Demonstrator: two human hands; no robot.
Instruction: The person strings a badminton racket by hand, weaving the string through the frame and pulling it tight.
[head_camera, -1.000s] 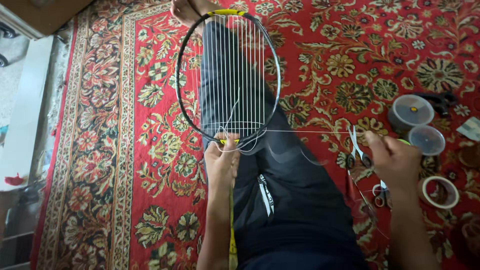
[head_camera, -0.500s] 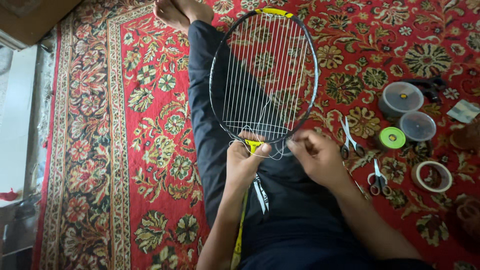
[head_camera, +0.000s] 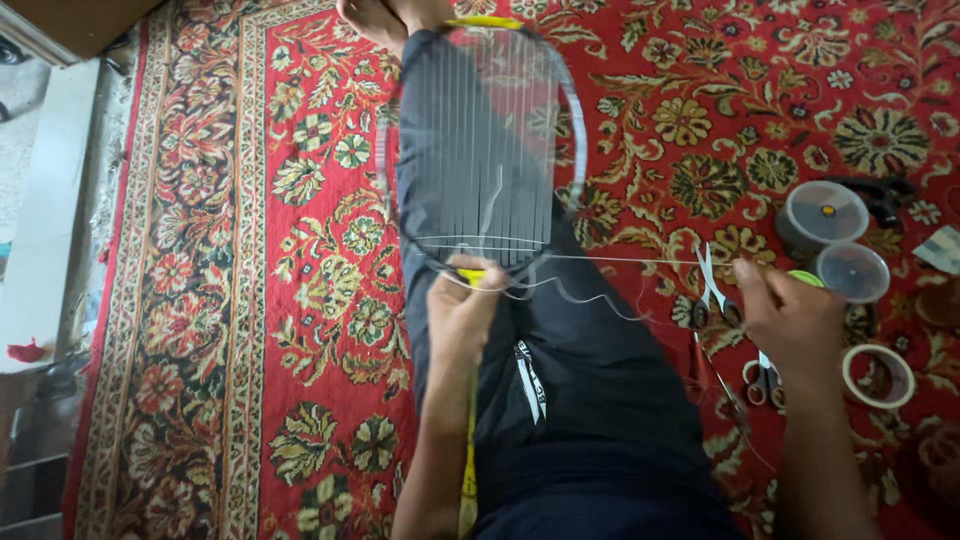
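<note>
the fingers of the left hand (head_camera: 462, 312) are wrapped tight round the throat of a badminton racket (head_camera: 480, 150), just under the oval head, where a bit of yellow frame shows between them. the fingers of the right hand (head_camera: 790, 315) are pinched shut on a thin white string (head_camera: 620, 259), which runs taut and level from the bottom of the racket head across to that hand; a looser loop of the same string sags below it over the thigh. the racket lies along the person's outstretched leg in dark trousers (head_camera: 580, 400), head toward the bare foot (head_camera: 385, 18), yellow shaft running back under the left forearm. its head is blurred, strung mostly with upright strings and a few cross strings near the bottom. just beside the right hand on the red patterned carpet (head_camera: 200, 300) lie two pairs of small scissors (head_camera: 765, 378), one partly hidden by the hand. further right stand two round lidded plastic tubs (head_camera: 825, 215), touching or nearly so, with a green roll half hidden behind the hand and a ring of pale tape (head_camera: 878, 375) near the wrist.
</note>
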